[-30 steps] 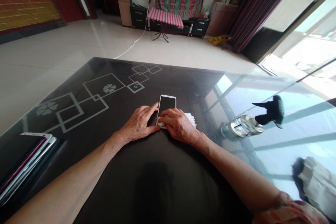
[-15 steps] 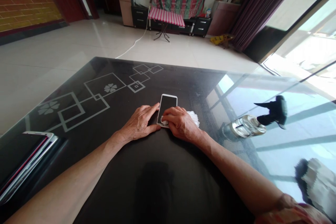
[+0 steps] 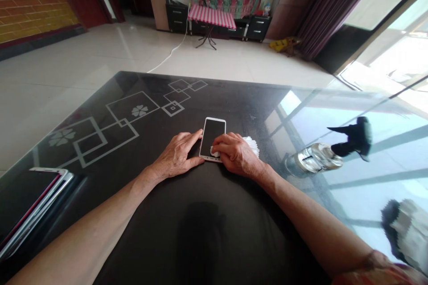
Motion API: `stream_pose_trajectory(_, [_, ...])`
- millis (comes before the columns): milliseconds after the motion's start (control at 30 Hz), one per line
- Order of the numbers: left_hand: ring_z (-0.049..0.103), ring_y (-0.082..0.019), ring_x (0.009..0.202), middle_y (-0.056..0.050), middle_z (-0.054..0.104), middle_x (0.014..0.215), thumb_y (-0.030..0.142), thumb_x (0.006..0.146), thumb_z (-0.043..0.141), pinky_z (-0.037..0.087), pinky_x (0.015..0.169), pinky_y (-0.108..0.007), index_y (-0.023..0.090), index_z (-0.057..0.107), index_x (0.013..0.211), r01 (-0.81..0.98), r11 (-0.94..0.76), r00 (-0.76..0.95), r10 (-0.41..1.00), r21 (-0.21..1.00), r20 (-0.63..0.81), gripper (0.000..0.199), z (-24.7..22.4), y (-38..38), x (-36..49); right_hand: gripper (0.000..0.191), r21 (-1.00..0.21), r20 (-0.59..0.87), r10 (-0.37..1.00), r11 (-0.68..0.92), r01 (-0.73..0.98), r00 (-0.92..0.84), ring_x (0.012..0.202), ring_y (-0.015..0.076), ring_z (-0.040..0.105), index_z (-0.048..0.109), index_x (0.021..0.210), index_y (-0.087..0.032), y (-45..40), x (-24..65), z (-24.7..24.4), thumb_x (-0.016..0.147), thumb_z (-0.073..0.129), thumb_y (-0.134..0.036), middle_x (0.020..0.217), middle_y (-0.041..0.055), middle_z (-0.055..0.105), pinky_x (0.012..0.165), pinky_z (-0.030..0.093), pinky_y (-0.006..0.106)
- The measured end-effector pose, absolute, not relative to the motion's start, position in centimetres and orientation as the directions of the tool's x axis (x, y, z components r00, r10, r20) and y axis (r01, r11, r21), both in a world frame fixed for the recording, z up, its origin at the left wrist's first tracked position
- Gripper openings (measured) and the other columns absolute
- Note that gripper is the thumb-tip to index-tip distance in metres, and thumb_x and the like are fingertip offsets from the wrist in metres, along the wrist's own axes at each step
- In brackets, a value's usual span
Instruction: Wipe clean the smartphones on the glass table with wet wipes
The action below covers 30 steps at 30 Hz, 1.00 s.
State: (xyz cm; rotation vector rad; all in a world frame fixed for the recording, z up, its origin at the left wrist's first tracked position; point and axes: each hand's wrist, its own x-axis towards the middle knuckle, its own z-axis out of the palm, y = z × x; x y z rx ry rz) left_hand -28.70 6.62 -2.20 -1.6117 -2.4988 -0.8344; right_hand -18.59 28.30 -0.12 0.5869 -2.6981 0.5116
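A white-framed smartphone (image 3: 214, 131) with a dark screen lies face up on the dark tabletop. My left hand (image 3: 176, 153) holds it at the left edge, index fingertip higher up and thumb at the lower corner. Bunched under the fingers of my right hand (image 3: 239, 153) is a white cloth (image 3: 251, 144), pressed on the lower right of the screen. Part of the cloth sticks out beyond the knuckles; the rest is hidden by the hand.
A clear spray bottle (image 3: 312, 159) with a black trigger head is at the right. Nearer on that side lies a crumpled grey-white cloth (image 3: 413, 227). Several stacked phones or tablets (image 3: 36, 205) lie at the left edge. Beyond the table (image 3: 150, 205), a striped folding table (image 3: 212, 16) stands on the floor.
My right hand and the cloth have slid a little to the right over the screen, leaving more of its lower part visible. My left hand stays at the phone's edge.
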Motion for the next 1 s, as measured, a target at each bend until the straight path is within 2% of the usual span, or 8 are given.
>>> stream_pose_trajectory(133, [0.047,-0.029,0.123,-0.009,0.055,0.136,0.042,0.085,0.064,0.038,0.105,-0.047,0.021,0.025,0.151,0.857,0.309,-0.456,0.827,0.413,0.328,0.079,-2.1,6.6,-28.6,0.020,-0.284,0.399,-0.281,0.867,-0.409,-0.873,0.082,0.0175,0.054,0.070,0.081,-0.019,29.4,-18.3,-0.1,0.079,0.055,-0.006,0.096,0.0045,0.068,0.081,0.040,0.034])
stream_pose_trajectory(333, [0.048,-0.029,0.121,-0.010,0.055,0.135,0.046,0.086,0.062,0.039,0.104,-0.048,0.022,0.025,0.151,0.863,0.299,-0.447,0.827,0.407,0.340,0.079,-2.4,6.6,-28.8,0.028,-0.260,0.388,-0.384,0.827,-0.499,-0.838,0.098,0.0198,0.054,0.068,0.101,-0.023,27.8,-18.6,-0.4,0.084,0.053,-0.007,0.113,0.0044,0.065,0.085,0.039,0.035])
stream_pose_trajectory(433, [0.048,-0.029,0.121,-0.011,0.055,0.135,0.048,0.085,0.063,0.039,0.104,-0.049,0.022,0.026,0.151,0.860,0.303,-0.451,0.828,0.409,0.333,0.079,-2.5,6.6,-28.8,0.030,-0.260,0.375,-0.410,0.814,-0.519,-0.831,0.101,0.0204,0.054,0.067,0.104,-0.024,27.2,-18.8,-0.4,0.084,0.053,-0.006,0.116,0.0037,0.064,0.087,0.039,0.036])
stream_pose_trajectory(533, [0.048,-0.029,0.122,-0.010,0.055,0.135,0.046,0.085,0.063,0.039,0.104,-0.049,0.022,0.026,0.151,0.858,0.303,-0.453,0.827,0.413,0.333,0.079,-2.5,6.6,-28.8,0.027,-0.265,0.381,-0.411,0.809,-0.524,-0.828,0.096,0.0200,0.055,0.068,0.101,-0.023,27.6,-18.8,-0.3,0.084,0.053,-0.008,0.112,0.0045,0.065,0.086,0.039,0.036])
stream_pose_trajectory(767, [0.049,-0.029,0.120,-0.010,0.056,0.135,0.041,0.085,0.064,0.040,0.103,-0.048,0.023,0.028,0.150,0.855,0.296,-0.455,0.821,0.425,0.343,0.077,-2.2,6.7,-28.6,0.019,-0.285,0.406,-0.371,0.817,-0.502,-0.835,0.082,0.0178,0.056,0.067,0.079,-0.020,29.5,-18.3,-0.1,0.076,0.055,-0.006,0.094,0.0039,0.068,0.081,0.040,0.035])
stream_pose_trajectory(1000, [0.049,-0.029,0.121,-0.012,0.057,0.132,0.047,0.084,0.063,0.040,0.104,-0.048,0.020,0.030,0.149,0.855,0.304,-0.460,0.819,0.419,0.344,0.077,-2.5,6.7,-28.7,0.026,-0.261,0.388,-0.434,0.794,-0.549,-0.813,0.099,0.0197,0.055,0.068,0.101,-0.023,27.3,-18.8,-0.3,0.087,0.052,-0.009,0.113,0.0044,0.065,0.088,0.040,0.036])
